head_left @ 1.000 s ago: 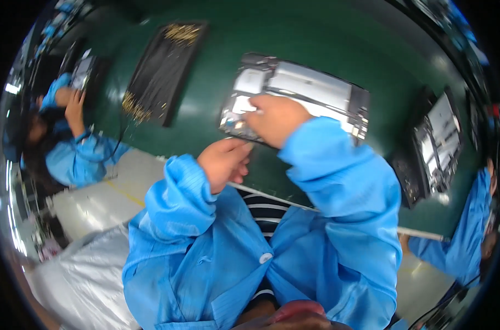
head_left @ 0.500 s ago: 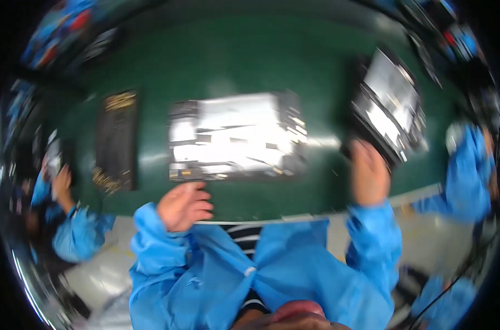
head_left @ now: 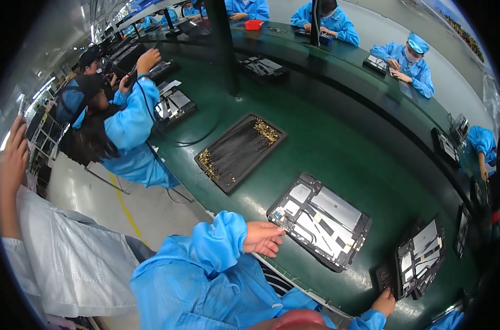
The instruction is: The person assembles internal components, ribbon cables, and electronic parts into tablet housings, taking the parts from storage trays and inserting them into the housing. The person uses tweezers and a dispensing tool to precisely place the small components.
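My left hand (head_left: 264, 238) rests at the near left corner of the open tablet chassis (head_left: 320, 220), which lies flat on the green conveyor belt (head_left: 338, 148). The fingers (head_left: 273, 228) are loosely curled and their tips touch that corner, where a thin cable sits; I cannot tell if they pinch it or only press on it. The long axis of the chassis runs from this corner away to the right and slightly toward me, so the whole body of it lies to the right of the left hand. My right hand (head_left: 384, 302) is well apart, low at the edge, with its fingers closed on the near corner of a second chassis (head_left: 419, 257), which is tilted up. The left hand is clearly nearer to the flat one. A black tray of gold-tipped cables (head_left: 240, 151) lies beyond, to the left.
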Action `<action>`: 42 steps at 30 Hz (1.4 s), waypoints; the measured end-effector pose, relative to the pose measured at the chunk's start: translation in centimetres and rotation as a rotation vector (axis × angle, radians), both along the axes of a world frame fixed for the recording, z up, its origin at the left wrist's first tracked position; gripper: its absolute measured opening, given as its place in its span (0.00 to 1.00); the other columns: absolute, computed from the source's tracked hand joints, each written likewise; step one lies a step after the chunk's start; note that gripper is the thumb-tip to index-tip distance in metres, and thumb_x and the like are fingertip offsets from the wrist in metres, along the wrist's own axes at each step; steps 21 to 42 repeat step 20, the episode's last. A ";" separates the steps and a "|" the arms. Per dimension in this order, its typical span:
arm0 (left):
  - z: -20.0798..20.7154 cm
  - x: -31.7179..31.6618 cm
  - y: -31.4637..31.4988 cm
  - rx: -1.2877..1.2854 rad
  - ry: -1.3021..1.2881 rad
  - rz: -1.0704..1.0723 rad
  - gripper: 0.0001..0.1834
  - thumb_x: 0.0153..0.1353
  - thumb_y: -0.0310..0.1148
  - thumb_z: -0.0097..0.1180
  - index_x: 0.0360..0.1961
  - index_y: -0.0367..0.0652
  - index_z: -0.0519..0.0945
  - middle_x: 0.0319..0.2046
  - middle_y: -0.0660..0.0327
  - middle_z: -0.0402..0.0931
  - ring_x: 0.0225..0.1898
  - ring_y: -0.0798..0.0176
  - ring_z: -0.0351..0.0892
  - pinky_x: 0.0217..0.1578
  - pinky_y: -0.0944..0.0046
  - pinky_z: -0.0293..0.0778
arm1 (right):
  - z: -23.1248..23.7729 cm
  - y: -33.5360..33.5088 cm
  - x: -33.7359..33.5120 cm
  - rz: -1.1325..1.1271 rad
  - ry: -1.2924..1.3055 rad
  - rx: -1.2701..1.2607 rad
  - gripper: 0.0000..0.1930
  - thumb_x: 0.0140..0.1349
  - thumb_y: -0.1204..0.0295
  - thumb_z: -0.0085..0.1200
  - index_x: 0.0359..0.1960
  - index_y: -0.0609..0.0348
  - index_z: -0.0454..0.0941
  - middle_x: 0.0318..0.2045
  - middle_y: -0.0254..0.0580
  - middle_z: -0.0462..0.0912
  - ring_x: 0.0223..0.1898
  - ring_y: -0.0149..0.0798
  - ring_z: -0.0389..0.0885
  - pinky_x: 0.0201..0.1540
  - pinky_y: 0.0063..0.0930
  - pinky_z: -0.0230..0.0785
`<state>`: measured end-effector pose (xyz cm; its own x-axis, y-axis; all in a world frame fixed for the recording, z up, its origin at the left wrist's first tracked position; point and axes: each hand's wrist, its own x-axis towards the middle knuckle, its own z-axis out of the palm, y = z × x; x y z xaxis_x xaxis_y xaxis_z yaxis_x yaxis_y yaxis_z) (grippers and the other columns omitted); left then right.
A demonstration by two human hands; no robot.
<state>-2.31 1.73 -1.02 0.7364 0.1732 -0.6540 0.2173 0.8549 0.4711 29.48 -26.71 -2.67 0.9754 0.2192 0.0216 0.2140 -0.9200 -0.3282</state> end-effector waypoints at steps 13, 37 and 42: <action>0.3 0.2 0.0 0.063 0.024 0.000 0.23 0.54 0.43 0.44 0.45 0.36 0.60 0.32 0.60 0.61 0.30 0.67 0.68 0.32 0.64 0.71 | 1.6 -0.4 -3.6 -0.156 -0.025 0.293 0.24 0.56 0.57 0.35 0.41 0.69 0.66 0.38 0.54 0.71 0.39 0.45 0.69 0.44 0.27 0.58; 0.2 0.4 -0.4 0.115 0.075 -0.017 0.25 0.53 0.45 0.45 0.45 0.37 0.60 0.33 0.59 0.61 0.30 0.66 0.67 0.32 0.64 0.71 | 2.9 1.1 -6.2 -0.072 0.138 0.394 0.23 0.55 0.56 0.38 0.41 0.68 0.66 0.37 0.52 0.72 0.38 0.44 0.69 0.44 0.29 0.58; 0.2 0.4 -0.4 0.115 0.075 -0.017 0.25 0.53 0.45 0.45 0.45 0.37 0.60 0.33 0.59 0.61 0.30 0.66 0.67 0.32 0.64 0.71 | 2.9 1.1 -6.2 -0.072 0.138 0.394 0.23 0.55 0.56 0.38 0.41 0.68 0.66 0.37 0.52 0.72 0.38 0.44 0.69 0.44 0.29 0.58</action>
